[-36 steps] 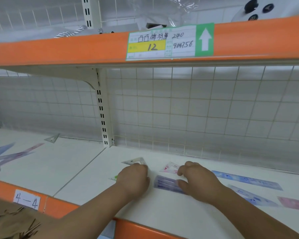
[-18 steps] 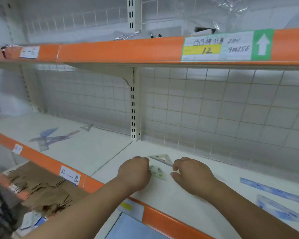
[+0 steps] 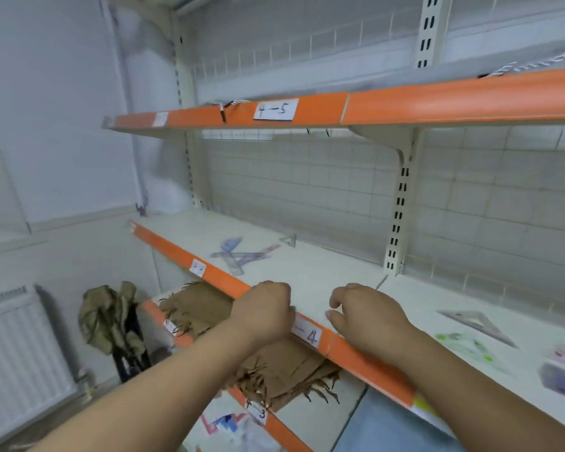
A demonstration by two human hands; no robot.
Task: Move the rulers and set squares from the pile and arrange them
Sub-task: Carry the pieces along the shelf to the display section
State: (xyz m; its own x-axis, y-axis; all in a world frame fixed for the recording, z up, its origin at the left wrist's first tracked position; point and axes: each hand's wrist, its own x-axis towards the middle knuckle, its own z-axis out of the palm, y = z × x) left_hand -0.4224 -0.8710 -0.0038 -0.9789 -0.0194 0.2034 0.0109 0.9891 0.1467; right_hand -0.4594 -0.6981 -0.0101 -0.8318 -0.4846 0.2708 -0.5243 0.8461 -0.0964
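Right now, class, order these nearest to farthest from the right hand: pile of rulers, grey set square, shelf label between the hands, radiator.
1. Shelf label, just left of the right hand, on the orange shelf edge.
2. Grey set square, to its right on the same shelf.
3. Pile of rulers, back left on the shelf.
4. Radiator, far left wall.

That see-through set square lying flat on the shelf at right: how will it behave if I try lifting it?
The set square looks thin, with an open middle, so it is probably light and fairly stiff. It lies flat on the smooth white shelf, so fingertips will likely push it along rather than get under it. Sliding it over the front edge may help.
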